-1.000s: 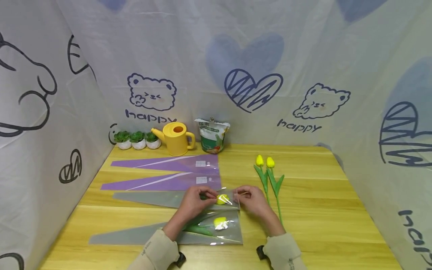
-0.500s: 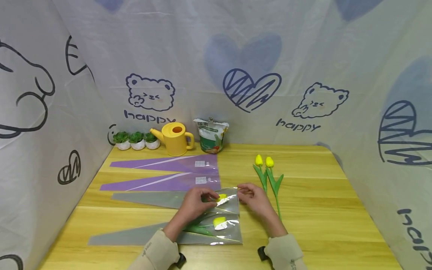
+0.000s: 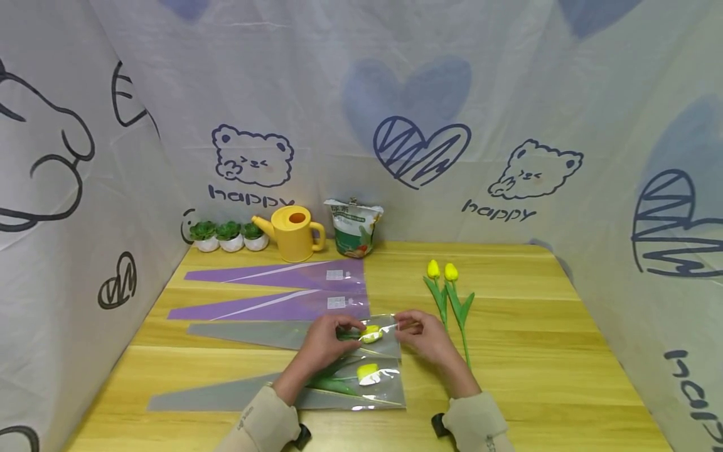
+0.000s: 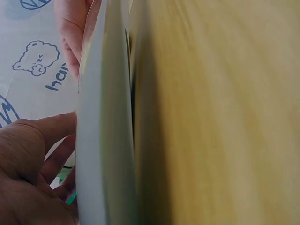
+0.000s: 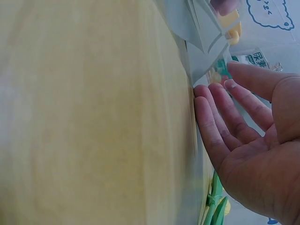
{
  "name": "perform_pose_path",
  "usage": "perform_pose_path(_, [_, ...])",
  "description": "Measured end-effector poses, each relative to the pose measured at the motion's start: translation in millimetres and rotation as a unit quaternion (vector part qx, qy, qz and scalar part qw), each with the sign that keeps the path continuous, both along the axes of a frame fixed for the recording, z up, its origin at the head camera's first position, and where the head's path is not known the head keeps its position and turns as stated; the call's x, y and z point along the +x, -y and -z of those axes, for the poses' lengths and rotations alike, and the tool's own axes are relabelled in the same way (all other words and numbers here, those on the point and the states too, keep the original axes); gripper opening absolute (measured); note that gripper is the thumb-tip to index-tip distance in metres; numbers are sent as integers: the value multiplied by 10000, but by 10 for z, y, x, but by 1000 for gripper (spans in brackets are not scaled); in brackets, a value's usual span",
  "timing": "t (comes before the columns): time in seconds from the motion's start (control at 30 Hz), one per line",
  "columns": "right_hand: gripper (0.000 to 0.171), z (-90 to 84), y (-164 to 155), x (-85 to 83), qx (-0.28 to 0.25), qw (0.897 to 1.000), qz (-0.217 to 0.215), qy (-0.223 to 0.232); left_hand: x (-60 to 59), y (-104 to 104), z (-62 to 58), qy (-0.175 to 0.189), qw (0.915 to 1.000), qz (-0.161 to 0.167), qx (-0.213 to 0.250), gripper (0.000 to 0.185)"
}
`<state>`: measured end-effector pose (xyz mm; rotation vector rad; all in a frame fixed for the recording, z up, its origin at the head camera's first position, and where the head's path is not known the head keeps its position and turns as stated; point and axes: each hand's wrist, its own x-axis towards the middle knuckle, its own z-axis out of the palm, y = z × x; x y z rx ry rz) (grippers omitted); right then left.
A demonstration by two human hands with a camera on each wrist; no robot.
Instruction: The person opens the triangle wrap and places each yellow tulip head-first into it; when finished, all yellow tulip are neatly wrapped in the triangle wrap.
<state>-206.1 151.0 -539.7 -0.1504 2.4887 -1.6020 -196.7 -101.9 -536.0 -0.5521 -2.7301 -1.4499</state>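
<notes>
Beside the loosely extended right hand (image 3: 425, 336), the sleeve (image 3: 265, 333) had spread wider at its mouth, so the tulip (image 3: 371, 334) near the left hand (image 3: 327, 342), grip unclear, seemed enclosed.

Potted plants (image 3: 230, 236) at back left of the surface (image 3: 536, 376), watering can (image 3: 295, 235) then pouch (image 3: 353, 230) to their right, four sleeves (image 3: 220, 394) in rows before these, tulips (image 3: 367, 370) inside the nearest two, loose tulips (image 3: 450, 272) at right

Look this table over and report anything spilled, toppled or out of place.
Nothing stands out: no spill shows, the yellow watering can and three potted succulents stand upright, and the two loose yellow tulips lie side by side.
</notes>
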Motion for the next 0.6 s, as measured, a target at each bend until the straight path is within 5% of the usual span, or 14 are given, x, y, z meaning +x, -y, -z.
perform_pose_path(0.37, [29,-9,-36,-6,61,9997,-212,-91,14,32,-26,44,9998,103,-148,25])
perform_pose_path(0.6, [34,-199,-313,26,305,9991,-27,-288,17,55,-75,55,9994,267,-233,28])
